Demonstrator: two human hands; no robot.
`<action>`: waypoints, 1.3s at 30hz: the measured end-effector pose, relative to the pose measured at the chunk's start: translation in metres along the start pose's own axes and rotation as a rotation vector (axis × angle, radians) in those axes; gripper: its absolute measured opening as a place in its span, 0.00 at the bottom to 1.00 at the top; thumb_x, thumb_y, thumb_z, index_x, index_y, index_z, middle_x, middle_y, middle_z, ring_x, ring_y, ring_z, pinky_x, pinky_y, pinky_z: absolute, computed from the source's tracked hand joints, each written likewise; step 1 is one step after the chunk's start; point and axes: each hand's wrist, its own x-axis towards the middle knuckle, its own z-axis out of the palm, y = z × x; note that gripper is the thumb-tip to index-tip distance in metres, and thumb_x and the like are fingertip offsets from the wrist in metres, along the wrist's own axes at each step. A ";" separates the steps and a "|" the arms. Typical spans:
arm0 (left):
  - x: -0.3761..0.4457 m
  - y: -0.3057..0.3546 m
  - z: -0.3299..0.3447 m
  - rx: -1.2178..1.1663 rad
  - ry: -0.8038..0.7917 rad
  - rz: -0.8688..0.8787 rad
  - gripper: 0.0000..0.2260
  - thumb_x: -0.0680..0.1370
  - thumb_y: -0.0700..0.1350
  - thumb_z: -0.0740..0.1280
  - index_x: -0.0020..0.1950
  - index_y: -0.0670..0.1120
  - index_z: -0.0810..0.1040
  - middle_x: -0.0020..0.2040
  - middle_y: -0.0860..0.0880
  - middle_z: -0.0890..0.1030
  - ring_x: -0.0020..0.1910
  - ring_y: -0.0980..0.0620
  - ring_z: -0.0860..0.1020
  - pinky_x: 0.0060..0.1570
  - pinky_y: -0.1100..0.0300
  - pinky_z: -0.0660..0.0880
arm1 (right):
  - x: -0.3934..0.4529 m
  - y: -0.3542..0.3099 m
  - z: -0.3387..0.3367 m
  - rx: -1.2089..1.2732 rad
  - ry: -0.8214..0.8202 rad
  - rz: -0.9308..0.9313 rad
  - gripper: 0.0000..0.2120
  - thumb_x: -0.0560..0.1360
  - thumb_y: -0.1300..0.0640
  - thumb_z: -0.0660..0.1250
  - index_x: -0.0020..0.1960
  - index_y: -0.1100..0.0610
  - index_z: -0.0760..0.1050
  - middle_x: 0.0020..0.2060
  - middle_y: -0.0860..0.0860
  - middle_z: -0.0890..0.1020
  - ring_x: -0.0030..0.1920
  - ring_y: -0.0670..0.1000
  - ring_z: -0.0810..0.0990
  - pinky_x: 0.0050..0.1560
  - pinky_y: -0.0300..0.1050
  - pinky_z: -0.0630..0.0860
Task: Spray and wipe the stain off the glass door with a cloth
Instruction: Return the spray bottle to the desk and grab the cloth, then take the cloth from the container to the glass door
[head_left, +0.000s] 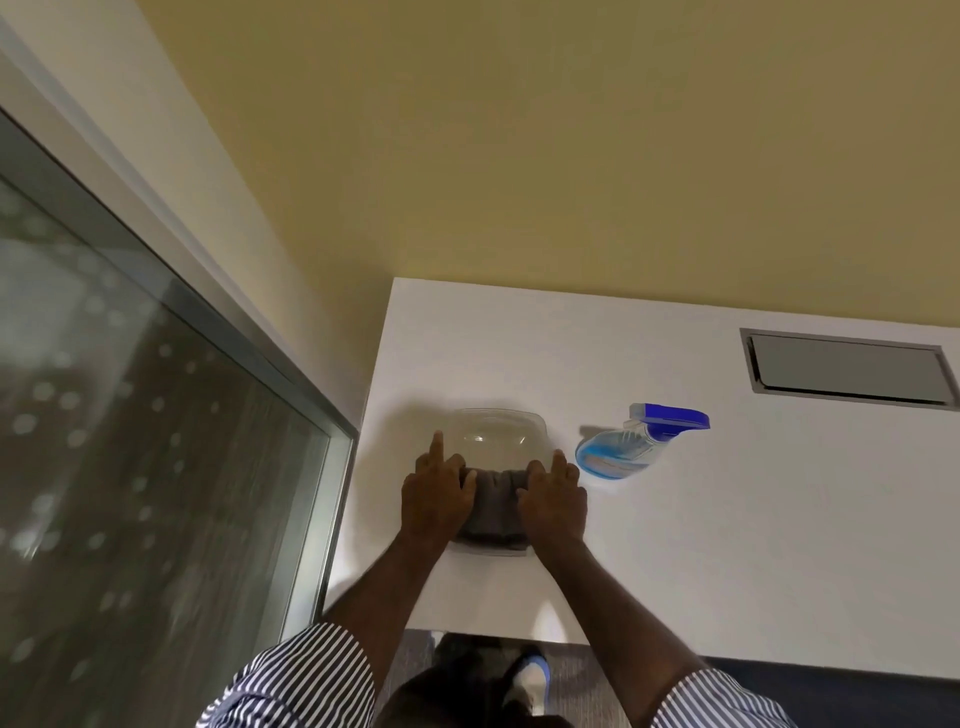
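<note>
We're seeing both hands down on the cloth (492, 512) — left hand (435, 501) on its left edge, right hand (555, 503) on its right edge. The cloth is lying folded in a clear tub (497, 457) on the white tabletop (727, 545). Left grip: thumb and curled fingers are closing on the cloth, index finger pointing straight out along the tub rim. Right grip: looking the same, thumb tucked onto the fabric, fingers partly extended past it. We're judging both as holding the cloth, not just resting on it.

The spray bottle (631, 447) is lying on its side just right of the tub, blue trigger head pointing away from us, not touched. The glass door (130, 415) is standing at the left, well apart from the hands; we can't pick out the stain through the blur and reflections.

Handling, as we're reading it:
- Cloth — soft, light and limp, so it should bunch under any pinch. Gathering it from both edges into one palm looks best.
- Tub — thin plastic, probably light, likely to lift with the cloth unless one hand is pinning it.
- Bottle — rigid, part full of blue liquid, smooth body. We'd be taking it at the neck under the trigger.
</note>
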 end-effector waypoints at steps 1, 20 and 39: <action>0.000 -0.001 0.001 -0.007 0.003 0.006 0.12 0.81 0.55 0.63 0.51 0.47 0.79 0.81 0.46 0.63 0.63 0.44 0.78 0.56 0.53 0.79 | 0.000 0.000 0.002 0.019 0.018 -0.005 0.12 0.82 0.51 0.65 0.63 0.54 0.75 0.75 0.57 0.69 0.71 0.59 0.72 0.64 0.52 0.77; -0.004 -0.010 0.007 0.023 0.204 0.171 0.06 0.71 0.49 0.70 0.42 0.51 0.74 0.79 0.46 0.64 0.81 0.41 0.59 0.76 0.31 0.57 | -0.022 -0.003 -0.005 0.489 0.369 -0.088 0.24 0.65 0.62 0.79 0.54 0.53 0.70 0.72 0.62 0.72 0.73 0.69 0.69 0.71 0.73 0.67; -0.011 -0.024 -0.001 0.025 0.193 0.213 0.10 0.75 0.55 0.67 0.52 0.52 0.81 0.82 0.46 0.61 0.82 0.42 0.57 0.78 0.35 0.47 | -0.016 0.013 0.009 0.534 0.380 -0.164 0.08 0.67 0.54 0.69 0.44 0.53 0.75 0.74 0.55 0.72 0.76 0.57 0.64 0.77 0.70 0.58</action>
